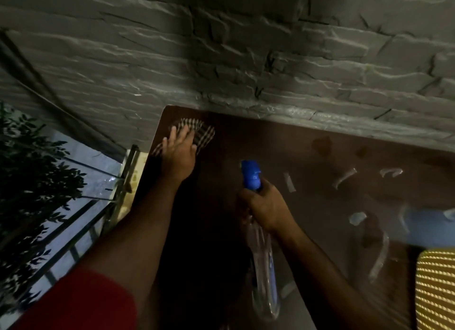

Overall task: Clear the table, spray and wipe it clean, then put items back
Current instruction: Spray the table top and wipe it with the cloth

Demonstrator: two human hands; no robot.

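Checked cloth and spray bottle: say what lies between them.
Head view: only bare brown tabletop lies between checked cloth and spray bottle.

The desk stands with its far edge against a stone wall. A cloth lies on the desk's far left corner, under the flat left hand, and to the right of it and nearer the person the right hand holds a spray bottle above the desk, nozzle toward the wall. A railing and a plant lie left of the desk, and a woven seat sits at its near right.
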